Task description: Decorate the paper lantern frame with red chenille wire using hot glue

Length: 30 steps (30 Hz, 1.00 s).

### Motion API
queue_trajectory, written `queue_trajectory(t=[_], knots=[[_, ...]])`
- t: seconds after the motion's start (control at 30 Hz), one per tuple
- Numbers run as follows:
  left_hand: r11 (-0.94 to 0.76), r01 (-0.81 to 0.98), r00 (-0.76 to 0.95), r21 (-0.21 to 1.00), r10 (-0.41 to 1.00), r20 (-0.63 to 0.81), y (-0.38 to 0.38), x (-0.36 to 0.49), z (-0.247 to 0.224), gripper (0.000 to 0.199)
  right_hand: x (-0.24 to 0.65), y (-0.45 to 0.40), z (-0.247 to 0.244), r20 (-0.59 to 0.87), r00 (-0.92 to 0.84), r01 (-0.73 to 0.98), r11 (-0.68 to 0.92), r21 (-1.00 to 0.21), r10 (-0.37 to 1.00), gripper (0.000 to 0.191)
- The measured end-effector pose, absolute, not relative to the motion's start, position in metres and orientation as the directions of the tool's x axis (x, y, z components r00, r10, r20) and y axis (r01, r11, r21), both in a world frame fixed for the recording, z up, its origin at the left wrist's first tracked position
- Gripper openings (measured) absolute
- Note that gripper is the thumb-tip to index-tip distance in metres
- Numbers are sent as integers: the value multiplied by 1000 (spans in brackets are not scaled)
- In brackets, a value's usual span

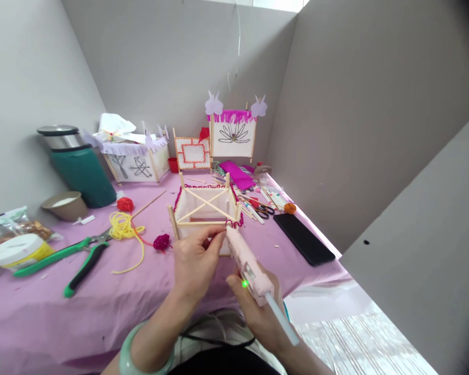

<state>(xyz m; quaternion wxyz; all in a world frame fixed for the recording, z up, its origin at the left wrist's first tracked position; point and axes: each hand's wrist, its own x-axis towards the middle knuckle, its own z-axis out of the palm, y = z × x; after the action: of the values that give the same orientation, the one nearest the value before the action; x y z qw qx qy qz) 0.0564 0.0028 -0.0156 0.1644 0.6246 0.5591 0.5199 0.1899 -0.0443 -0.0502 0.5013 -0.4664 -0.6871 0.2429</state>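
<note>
My right hand is wrapped round a pale pink glue gun, with a glue stick jutting from its back and a green light glowing. The gun's nozzle meets the front right corner of a small wooden stick frame with white sides and crossed sticks on top. Magenta yarn loops along the frame's edges. My left hand is closed in a pinch by that corner, at the yarn's end; its fingertips partly hide the strand. A magenta yarn ball lies left of the frame.
Green-handled pliers, yellow yarn and a teal bottle are to the left. A black phone and scissors lie right. Behind stand a decorated lantern box and a panel with a flower drawing.
</note>
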Motion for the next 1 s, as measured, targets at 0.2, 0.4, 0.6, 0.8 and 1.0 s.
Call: queue_trajectory(t=[0.2,0.4,0.6,0.8,1.0], knots=[[-277,430,-201,859,898,390,5,56,-21,16,189,-41,-53,517,-56,359,500,-788,854,18],[-280,330,-186,901,917,353,7,57,-26,17,188,-37,-57,520,-39,392,492,-778,853,21],[-290,314,-175,904,918,356,7,58,-27,17,189,-38,-56,525,-38,381,498,-779,850,20],[-269,296,-181,917,927,330,7,59,-28,17,190,-39,-56,492,-62,352,480,-804,869,18],[-273,253,-164,928,933,319,8,59,-28,18,187,-37,-62,466,-41,328,453,-829,884,18]])
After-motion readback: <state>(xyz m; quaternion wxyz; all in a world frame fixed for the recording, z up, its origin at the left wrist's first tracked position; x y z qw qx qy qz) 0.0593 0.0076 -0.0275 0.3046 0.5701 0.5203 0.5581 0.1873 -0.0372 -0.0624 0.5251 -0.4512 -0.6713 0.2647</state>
